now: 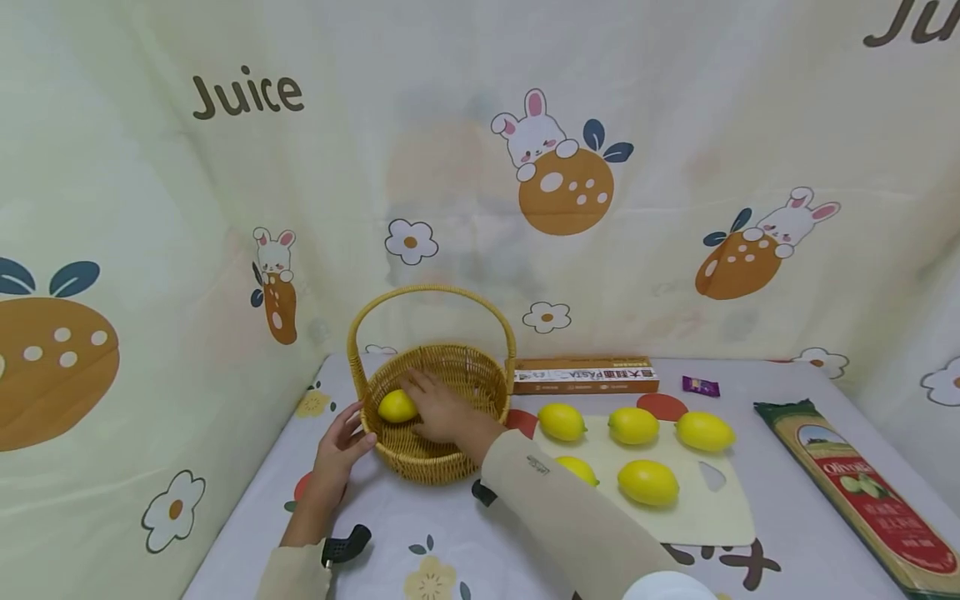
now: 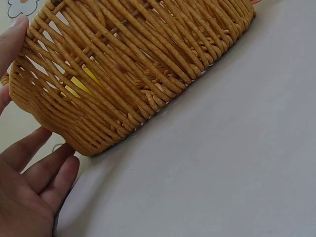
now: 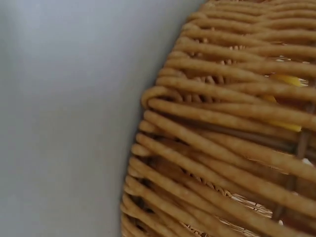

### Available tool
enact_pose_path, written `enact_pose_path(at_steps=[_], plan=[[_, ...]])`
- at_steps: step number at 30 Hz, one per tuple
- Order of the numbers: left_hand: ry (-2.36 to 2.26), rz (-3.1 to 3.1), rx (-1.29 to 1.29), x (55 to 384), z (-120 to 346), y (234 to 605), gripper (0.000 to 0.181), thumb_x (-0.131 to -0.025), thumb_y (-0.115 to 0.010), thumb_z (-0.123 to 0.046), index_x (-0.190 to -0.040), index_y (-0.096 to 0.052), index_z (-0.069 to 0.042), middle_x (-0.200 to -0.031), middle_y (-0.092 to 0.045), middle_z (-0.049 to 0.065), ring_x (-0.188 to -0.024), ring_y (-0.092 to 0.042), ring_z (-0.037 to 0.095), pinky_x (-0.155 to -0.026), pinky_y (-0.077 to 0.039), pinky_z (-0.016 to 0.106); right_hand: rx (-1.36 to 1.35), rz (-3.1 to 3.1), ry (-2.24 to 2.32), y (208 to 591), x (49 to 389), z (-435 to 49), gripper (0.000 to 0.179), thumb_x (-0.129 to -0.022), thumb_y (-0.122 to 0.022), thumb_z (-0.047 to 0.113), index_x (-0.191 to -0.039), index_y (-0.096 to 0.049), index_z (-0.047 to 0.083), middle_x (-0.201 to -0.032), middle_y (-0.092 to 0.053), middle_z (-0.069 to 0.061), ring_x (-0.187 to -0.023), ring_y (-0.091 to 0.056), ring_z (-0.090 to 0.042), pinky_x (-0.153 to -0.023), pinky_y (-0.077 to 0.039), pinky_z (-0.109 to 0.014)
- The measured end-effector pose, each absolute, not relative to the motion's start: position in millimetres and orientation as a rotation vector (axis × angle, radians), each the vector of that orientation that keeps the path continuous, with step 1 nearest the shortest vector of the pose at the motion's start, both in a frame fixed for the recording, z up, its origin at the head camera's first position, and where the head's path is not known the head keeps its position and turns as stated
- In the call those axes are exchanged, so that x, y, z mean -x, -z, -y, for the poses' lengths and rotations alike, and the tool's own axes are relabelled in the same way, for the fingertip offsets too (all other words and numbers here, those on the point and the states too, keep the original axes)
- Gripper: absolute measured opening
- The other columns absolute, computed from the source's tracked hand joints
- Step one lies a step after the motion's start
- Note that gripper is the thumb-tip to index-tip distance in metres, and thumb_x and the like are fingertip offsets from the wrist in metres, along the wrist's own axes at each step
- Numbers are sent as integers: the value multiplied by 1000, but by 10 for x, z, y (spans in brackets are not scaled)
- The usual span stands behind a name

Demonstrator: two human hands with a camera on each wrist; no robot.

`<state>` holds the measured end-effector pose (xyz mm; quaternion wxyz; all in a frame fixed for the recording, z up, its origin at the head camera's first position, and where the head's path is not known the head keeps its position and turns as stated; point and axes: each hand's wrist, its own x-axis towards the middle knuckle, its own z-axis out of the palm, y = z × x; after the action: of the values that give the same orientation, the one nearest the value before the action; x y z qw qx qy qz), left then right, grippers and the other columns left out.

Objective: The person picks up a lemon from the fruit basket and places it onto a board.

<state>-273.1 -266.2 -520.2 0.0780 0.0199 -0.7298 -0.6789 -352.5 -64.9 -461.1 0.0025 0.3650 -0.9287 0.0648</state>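
A yellow lemon (image 1: 397, 406) lies inside the woven wicker basket (image 1: 431, 468), toward its left side. My right hand (image 1: 444, 410) reaches down into the basket just right of that lemon, its fingers extended. In the right wrist view the basket wall hides this hand, and yellow shows through the weave. My left hand (image 1: 337, 454) holds the basket's left side, with the thumb at the rim and the fingers along the outer wall. The left wrist view shows those fingertips (image 2: 66, 170) against the wicker near its lower edge.
Several lemons (image 1: 648, 483) lie on a cream cutting board (image 1: 712, 508) to the right, partly behind my right forearm. A pasta box (image 1: 585, 376) stands behind, near a small purple packet (image 1: 701, 386). A long olive-labelled package (image 1: 855, 492) lies far right. The basket's tall handle (image 1: 431, 288) arches overhead.
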Motion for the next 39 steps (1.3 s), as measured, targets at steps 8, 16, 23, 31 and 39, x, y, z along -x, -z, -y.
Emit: enact_pose_path(at_steps=[8, 16, 23, 31, 39], plan=[[2020, 2194, -79, 2753, 2668, 5191, 63, -91, -71, -19, -147, -42, -25, -149, -39, 15, -131, -44, 34, -106, -36, 51, -1217, 2915, -56, 4643, 3580, 666, 83, -91, -67, 42, -157, -19, 29, -160, -20, -6, -145, -19, -31, -113, -26, -44], [2032, 2205, -80, 2732, 2684, 5179, 65, -90, -72, -20, -147, -41, -24, -150, -38, 15, -131, -44, 34, -106, -36, 50, -1202, 2941, -257, 4652, 3568, 675, 77, -86, -73, 43, -151, -33, 32, -147, -36, -5, -133, -39, -24, -103, -41, -41], [2065, 2187, -79, 2765, 2699, 5202, 64, -92, -69, -16, -148, -39, -23, -151, -37, 16, -131, -43, 34, -106, -35, 49, -1300, 2893, -414, 4647, 3587, 683, 56, -85, -75, 40, -132, -47, 29, -137, -48, 3, -122, -47, -15, -99, -44, -36], [2070, 2176, -45, 2734, 2686, 5185, 62, -92, -69, -16, -147, -41, -22, -148, -40, 15, -129, -46, 32, -106, -36, 50, -1334, 2879, -451, 4654, 3578, 682, 52, -83, -76, 41, -127, -50, 29, -122, -57, 6, -110, -53, -12, -90, -46, -31], [2059, 2196, -72, 2766, 2685, 5212, 63, -93, -68, -16, -149, -38, -22, -150, -38, 17, -131, -43, 35, -106, -36, 50, -1322, 2936, -363, 4647, 3522, 676, 59, -84, -73, 47, -138, -49, 42, -124, -47, 2, -102, -52, -13, -84, -49, -34]])
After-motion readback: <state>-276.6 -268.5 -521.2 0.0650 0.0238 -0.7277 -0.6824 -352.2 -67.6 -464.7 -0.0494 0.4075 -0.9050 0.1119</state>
